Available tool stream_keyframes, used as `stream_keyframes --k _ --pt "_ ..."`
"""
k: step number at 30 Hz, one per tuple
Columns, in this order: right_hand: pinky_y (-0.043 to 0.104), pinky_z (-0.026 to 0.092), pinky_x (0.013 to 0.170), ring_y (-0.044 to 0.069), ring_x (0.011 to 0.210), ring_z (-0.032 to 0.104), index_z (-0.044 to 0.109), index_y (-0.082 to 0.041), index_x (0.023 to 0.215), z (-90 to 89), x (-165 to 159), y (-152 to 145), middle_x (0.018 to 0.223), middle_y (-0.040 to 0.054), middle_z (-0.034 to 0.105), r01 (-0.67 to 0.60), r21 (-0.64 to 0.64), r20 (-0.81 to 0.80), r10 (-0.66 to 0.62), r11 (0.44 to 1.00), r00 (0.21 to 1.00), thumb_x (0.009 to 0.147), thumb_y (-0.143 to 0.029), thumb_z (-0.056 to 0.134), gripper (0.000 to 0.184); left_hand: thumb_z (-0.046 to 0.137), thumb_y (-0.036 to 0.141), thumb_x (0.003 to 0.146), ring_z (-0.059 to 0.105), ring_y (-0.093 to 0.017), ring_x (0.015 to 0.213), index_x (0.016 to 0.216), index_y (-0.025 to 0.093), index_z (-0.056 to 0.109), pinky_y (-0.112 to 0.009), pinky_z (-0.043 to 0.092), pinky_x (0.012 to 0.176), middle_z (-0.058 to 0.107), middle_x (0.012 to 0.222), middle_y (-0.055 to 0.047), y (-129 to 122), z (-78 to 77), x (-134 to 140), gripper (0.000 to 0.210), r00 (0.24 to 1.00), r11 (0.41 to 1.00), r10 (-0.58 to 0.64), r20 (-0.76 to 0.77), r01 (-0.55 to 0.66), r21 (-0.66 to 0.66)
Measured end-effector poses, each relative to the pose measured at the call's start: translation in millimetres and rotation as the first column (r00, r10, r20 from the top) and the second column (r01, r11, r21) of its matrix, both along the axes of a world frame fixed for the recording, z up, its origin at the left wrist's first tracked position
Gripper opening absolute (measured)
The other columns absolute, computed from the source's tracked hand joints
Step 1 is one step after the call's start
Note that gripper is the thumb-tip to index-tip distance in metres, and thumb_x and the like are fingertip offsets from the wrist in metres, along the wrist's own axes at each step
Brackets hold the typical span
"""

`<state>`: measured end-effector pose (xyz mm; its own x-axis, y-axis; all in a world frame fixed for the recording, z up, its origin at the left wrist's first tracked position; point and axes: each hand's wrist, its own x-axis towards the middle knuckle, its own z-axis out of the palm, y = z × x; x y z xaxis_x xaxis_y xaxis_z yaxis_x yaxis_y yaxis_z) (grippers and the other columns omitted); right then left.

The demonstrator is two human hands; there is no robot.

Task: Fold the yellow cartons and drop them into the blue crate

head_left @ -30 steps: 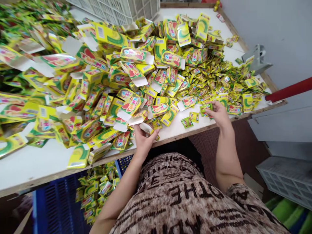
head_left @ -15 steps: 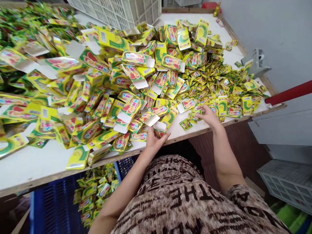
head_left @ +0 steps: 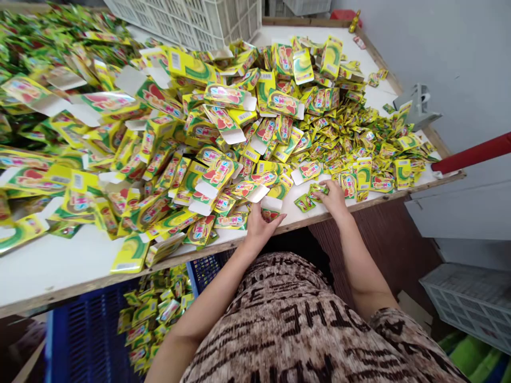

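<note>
A blue crate (head_left: pixel 85 330) holding packed cartons sits below the table (head_left: pixel 24 276). Above it, a deep heap of printed cartons (head_left: pixel 159 111) sprawls across the surface, crowding close to the left hand; a pale slatted crate (head_left: pixel 223 18) stands behind. Rightward lies a bank of small wrapped packets (head_left: pixel 343 138), then a grey fixture (head_left: pixel 419 106) and a red pole (head_left: pixel 475 154) at the table's end.

The left hand (head_left: pixel 258 227) is partly curled — thumb and fingers gripping an open-flapped carton (head_left: pixel 272 203) near the front edge. Just right, on bare tabletop, lie green packets (head_left: pixel 304 202); the right hand's (head_left: pixel 332 199) fingertips close on one.
</note>
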<state>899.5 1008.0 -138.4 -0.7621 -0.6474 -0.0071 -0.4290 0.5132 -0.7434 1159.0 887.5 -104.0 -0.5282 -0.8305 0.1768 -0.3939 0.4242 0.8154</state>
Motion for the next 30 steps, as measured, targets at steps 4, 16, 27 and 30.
stream_keyframes --k 4,16,27,30 --pt "0.04 0.056 0.072 0.021 0.08 0.059 0.054 -0.022 0.085 3.7 5 4 0.084 0.0014 0.057 0.1 -0.175 0.419 -0.018 0.98 0.908 0.061 -0.056 0.079 0.049 0.082 0.052 0.067 0.057 -0.016 0.065 0.121 0.017 0.055 -0.031 0.049 0.064 0.064 0.087 -0.003 -1 3.2 1 0.07 0.995 1.0 0.003 0.099 -0.003 0.008" --pt "0.05 0.046 0.099 0.032 0.105 0.059 0.055 -0.021 0.079 3.7 17 -17 0.093 0.0117 0.063 0.191 0.182 0.021 -0.198 0.964 0.98 0.061 -0.044 0.08 0.038 0.086 0.047 0.064 0.056 -0.017 0.062 0.12 0.018 0.053 -0.029 0.046 0.061 0.06 0.079 0.0 1 -0.7 -2 0.071 0.992 0.999 -0.027 0.122 0.023 0.034" --pt "0.038 0.053 0.09 0.024 0.102 0.064 0.054 -0.026 0.113 86.6 119 -36 0.107 0.0075 0.066 -0.265 -0.447 -0.019 0.287 0.854 0.958 0.091 -0.036 0.057 0.025 0.081 0.041 0.07 0.057 -0.017 0.064 0.122 0.019 0.048 -0.028 0.045 0.061 0.06 0.078 0.001 3 -1.1 -3 0.066 0.995 0.997 -0.054 0.087 0.049 0.061" --pt "0.043 0.052 0.091 0.027 0.099 0.061 0.059 -0.025 0.107 87.3 134 -40 0.101 0.0094 0.067 -0.377 -0.381 -0.264 0.291 0.845 0.92 0.092 -0.028 0.053 0.016 0.077 0.034 0.071 0.057 -0.017 0.065 0.122 0.019 0.048 -0.028 0.044 0.061 0.06 0.079 0.0 4 3.4 -3 0.06 0.994 0.997 -0.044 0.104 0.038 0.063"
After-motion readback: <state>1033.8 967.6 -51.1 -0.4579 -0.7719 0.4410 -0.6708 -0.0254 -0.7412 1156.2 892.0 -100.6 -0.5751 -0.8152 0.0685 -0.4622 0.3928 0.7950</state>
